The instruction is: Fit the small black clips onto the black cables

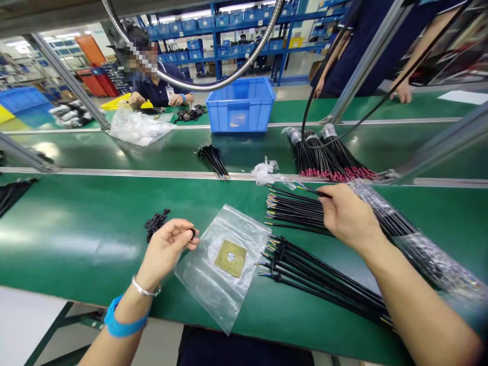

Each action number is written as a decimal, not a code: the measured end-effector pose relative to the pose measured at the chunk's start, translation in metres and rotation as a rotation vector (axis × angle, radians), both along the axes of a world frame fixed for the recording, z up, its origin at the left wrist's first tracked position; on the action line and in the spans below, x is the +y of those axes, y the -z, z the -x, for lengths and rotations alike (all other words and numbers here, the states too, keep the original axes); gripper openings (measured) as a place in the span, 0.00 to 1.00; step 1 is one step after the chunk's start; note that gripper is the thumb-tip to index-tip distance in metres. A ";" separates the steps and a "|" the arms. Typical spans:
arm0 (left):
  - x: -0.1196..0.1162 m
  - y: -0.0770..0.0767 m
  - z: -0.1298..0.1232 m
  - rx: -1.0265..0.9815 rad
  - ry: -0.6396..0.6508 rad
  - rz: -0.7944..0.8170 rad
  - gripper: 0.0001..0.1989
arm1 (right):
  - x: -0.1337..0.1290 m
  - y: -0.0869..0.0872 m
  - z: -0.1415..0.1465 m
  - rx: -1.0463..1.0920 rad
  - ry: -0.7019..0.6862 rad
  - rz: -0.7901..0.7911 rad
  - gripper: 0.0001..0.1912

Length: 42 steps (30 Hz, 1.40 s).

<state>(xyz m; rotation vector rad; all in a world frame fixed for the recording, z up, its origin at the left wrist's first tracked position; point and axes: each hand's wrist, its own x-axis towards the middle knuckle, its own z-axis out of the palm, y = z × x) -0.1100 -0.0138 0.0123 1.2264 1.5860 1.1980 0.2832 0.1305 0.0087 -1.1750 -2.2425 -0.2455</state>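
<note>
A bare right forearm (pixel 404 282) lies nearest, over the glossy green bench (pixel 87 259); beyond stands a blue plastic bin (pixel 220 119), its pale label (pixel 238 120) unreadable. Collared black cables (pixel 324 274) lie right of a creased clear bag (pixel 209 290), with a speckled, round-holed olive square (pixel 224 267) in or on it. The right hand (pixel 347 214) pinches a thin black cable (pixel 311 190) with bared coloured wires between its fingers; the left hand (pixel 165 248) pinches a small dark piece (pixel 193 234) near piled black parts (pixel 155 222)

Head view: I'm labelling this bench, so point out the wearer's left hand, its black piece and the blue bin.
Left hand (pixel 166 249): head view, middle of the hand.
Black piece (pixel 193 234): head view, exposed side.
Blue bin (pixel 221 117): head view, front wall.
</note>
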 end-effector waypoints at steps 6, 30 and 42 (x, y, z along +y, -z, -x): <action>-0.018 0.015 -0.057 -0.437 0.000 0.103 0.18 | -0.050 -0.023 0.034 0.007 -0.146 -0.114 0.07; -0.014 0.011 -0.118 0.327 0.234 -0.059 0.06 | -0.111 -0.009 0.047 0.111 -0.418 -0.011 0.07; -0.034 0.010 -0.141 -0.774 -0.077 0.007 0.10 | -0.118 -0.009 0.051 0.109 -0.525 0.054 0.10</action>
